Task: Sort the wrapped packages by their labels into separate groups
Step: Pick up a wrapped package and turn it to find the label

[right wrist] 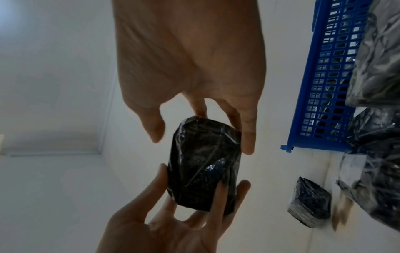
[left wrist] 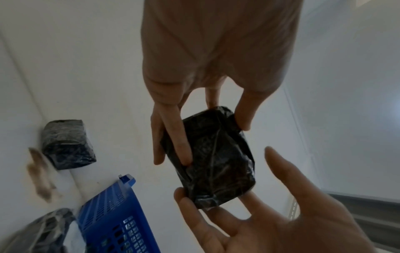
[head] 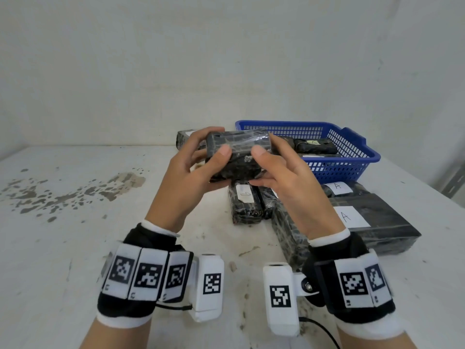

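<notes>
White counter [head: 75, 248], stained near left edge. Blue basket [head: 352, 157] toward far right corner, holding black wrapped packages. Labelled "A" package [head: 377, 217] at right edge. Held above counter: black wrapped package [head: 236, 157], pinched between left hand [head: 186, 177] and right hand [head: 284, 177] grips.

Basket [head: 352, 157] at desk [head: 100, 248] rear right, packages [head: 317, 145] inside; labelled packages [head: 372, 217] before it, one package [head: 183, 138] to its left.
</notes>
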A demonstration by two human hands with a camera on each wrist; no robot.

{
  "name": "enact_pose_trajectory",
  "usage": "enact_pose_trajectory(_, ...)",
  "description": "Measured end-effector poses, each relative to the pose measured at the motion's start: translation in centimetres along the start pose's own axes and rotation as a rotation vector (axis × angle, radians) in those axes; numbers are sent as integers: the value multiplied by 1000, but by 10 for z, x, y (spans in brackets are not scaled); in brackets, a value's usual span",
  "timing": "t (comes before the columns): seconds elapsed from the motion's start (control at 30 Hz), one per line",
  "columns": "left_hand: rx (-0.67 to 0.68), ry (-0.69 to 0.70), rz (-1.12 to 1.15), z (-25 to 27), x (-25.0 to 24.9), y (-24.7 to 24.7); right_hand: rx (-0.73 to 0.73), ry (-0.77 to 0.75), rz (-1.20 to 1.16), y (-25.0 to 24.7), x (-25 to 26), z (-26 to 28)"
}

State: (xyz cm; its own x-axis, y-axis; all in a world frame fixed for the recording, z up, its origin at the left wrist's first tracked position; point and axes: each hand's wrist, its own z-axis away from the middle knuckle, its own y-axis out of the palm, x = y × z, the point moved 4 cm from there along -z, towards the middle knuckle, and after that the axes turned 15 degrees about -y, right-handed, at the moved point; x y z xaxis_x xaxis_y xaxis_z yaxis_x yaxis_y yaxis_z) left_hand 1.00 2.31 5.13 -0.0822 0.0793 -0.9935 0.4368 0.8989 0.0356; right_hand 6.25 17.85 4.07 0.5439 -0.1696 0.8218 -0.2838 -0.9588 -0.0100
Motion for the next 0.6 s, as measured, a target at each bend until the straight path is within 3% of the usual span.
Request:
enact_pose_trajectory(0.2, 5, -41, 72, -4, 3, -2, -14, 25, -24, 1, -3, -1)
enact_pose_trajectory(0.6, -21, 61, -77, -3, 3, -2, 23, 4, 71, 5, 2, 3)
